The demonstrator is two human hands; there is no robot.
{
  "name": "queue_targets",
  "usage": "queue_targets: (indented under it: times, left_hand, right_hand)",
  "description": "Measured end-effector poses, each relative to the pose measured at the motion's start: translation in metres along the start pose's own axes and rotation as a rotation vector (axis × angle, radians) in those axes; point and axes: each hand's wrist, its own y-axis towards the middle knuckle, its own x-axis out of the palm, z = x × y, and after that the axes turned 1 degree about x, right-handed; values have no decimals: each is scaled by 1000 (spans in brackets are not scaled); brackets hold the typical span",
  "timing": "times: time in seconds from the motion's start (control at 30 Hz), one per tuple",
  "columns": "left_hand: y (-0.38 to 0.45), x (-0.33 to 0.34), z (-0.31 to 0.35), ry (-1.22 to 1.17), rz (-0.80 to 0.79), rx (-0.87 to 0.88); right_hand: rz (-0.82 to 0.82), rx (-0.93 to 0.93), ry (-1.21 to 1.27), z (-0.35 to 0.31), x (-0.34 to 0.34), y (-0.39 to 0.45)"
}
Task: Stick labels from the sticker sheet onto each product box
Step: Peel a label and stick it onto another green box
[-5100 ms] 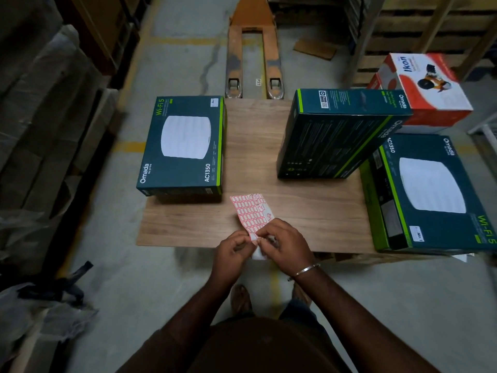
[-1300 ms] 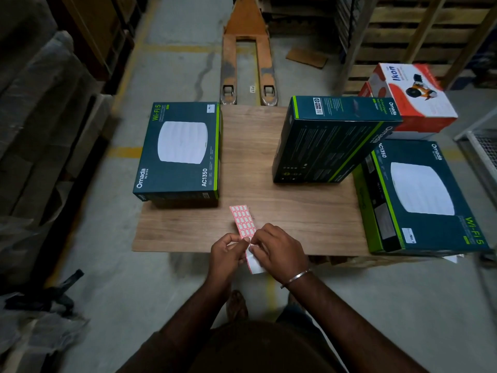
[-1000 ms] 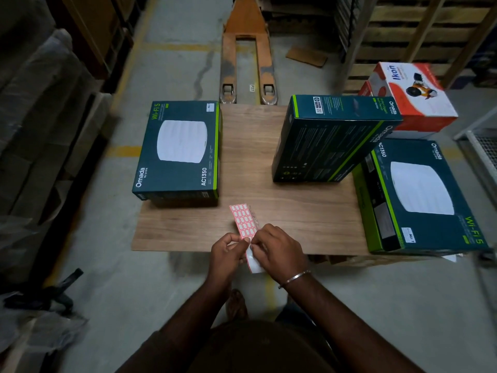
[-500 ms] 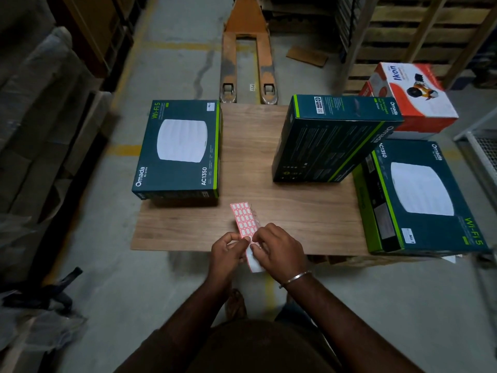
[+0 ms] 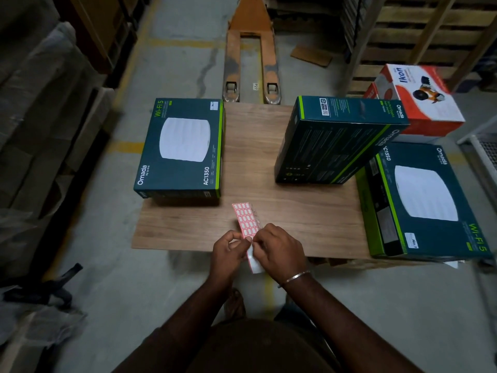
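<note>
Both hands meet at the near edge of the bench (image 5: pixel 295 211), holding the sticker sheet (image 5: pixel 246 219) between them. The left hand (image 5: pixel 228 249) pinches the sheet's left side with curled fingers, and the right hand (image 5: pixel 279 249) has its fingers closed on the sheet's right side, seemingly working at a label, though whether one is lifted is too small to tell. The sheet sticks up and away over the bench, its lower end hanging below the hands.

The sheet looks thin, light and floppy, so it likely needs support close to the label being peeled; a label should come up best from a corner, held by its edge so the glue side stays free.

The flat box (image 5: pixel 183 149) lies on the bench's left, the tilted box (image 5: pixel 333 141) leans at the right against the right-hand box (image 5: pixel 422 200). These cartons look stiff and steady, with smooth faces that should take a label under light pressure
</note>
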Motion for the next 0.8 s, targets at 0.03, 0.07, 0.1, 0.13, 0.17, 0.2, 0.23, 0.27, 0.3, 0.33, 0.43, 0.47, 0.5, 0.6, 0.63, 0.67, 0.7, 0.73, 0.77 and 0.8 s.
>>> queue_targets:
  times: [0.03,0.07,0.1,0.13,0.17,0.2,0.23,0.27,0.3,0.33,0.43,0.47,0.5,0.6,0.63,0.67,0.7,0.73,0.77,0.8]
  left_hand:
    - [1,0,0,-6,0,-5]
    - [3,0,-1,-9,5,-11]
    - [5,0,-1,-8,12,-18]
    - [7,-1,-2,-10,17,-26]
    - [10,-3,-4,-5,15,-37]
    - [13,-4,-5,1,8,-48]
    - [17,-5,-8,13,3,-62]
    - [20,-7,-9,23,1,-74]
    - [25,-8,-11,40,5,-89]
    - [31,-10,-14,66,12,-101]
    - [49,-14,-21,189,55,-114]
    - [55,-15,-23,233,75,-112]
    - [61,-15,-24,290,92,-107]
    - [71,-13,-24,437,133,-78]
    - [74,-12,-24,465,153,-76]
    - [76,-12,-25,483,176,-75]
    - [78,-11,-26,481,196,-87]
    - [78,-11,-28,466,210,-105]
    - [77,-10,-28,458,230,-120]
    - [75,-9,-27,462,259,-120]
  right_hand:
    - [-13,112,124,1,3,1]
    - [-11,240,291,3,6,3]
    - [-1,363,464,7,9,4]
    - [-2,467,610,11,9,5]
    - [-14,549,715,15,9,7]
    - [-32,611,786,19,8,8]
    - [-43,656,833,23,6,8]
    - [-42,688,860,26,5,7]
    - [-30,702,872,29,5,7]
    - [-16,704,875,32,4,7]
    - [-3,676,871,36,4,7]
    - [-6,665,873,36,3,8]
    - [-7,656,875,35,1,8]
    - [-14,628,906,34,-4,11]
    - [-15,616,904,32,-6,11]
    - [-14,607,907,32,-7,12]
    - [-12,601,911,33,-7,12]
    - [-10,597,918,34,-8,12]
    - [-6,595,921,35,-8,12]
    - [-3,596,924,36,-8,13]
